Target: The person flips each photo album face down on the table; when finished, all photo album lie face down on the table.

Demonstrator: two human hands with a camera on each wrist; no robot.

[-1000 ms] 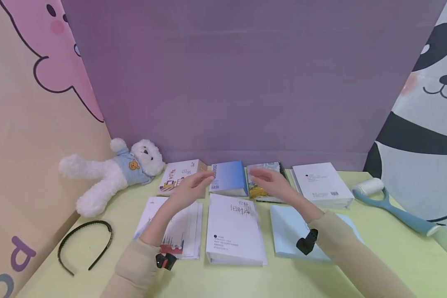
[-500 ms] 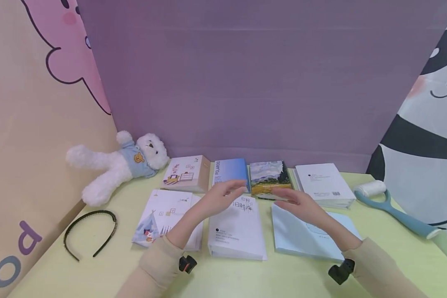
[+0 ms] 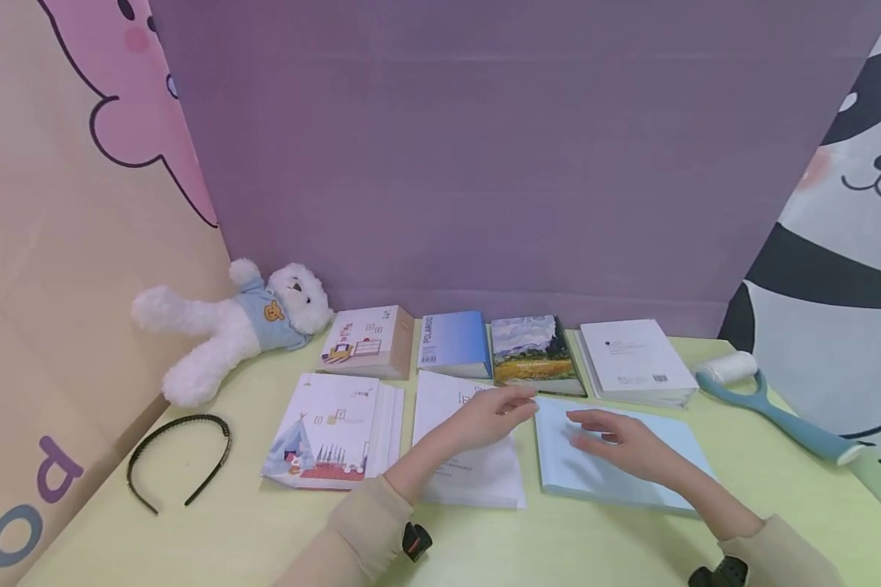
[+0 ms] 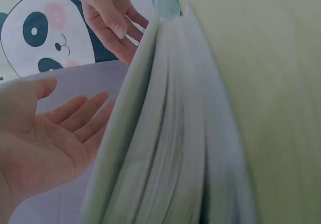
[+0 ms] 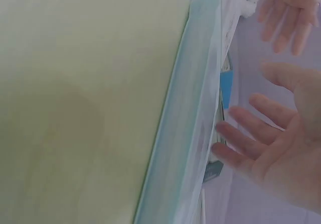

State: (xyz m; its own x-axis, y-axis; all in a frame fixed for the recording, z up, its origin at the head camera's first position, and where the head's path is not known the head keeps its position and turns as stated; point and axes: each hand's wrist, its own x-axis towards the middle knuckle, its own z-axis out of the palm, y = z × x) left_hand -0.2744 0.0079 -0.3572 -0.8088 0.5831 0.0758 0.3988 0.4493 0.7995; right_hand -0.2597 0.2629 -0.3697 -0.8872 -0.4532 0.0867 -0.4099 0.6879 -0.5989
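Left hand [image 3: 490,417] and right hand [image 3: 620,444] hold nothing, fingers loose. The pale-blue book [image 3: 583,474], longer sideways, lies beneath the nearer right

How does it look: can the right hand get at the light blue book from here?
Probably yes: the right hand hovers over the light blue book, holding nothing, and nothing visible lies between them. Only the left hand, seemingly near one corner, might crowd it.

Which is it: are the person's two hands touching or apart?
Apart. The head view shows the light blue book through the gap between the left hand and the right hand.
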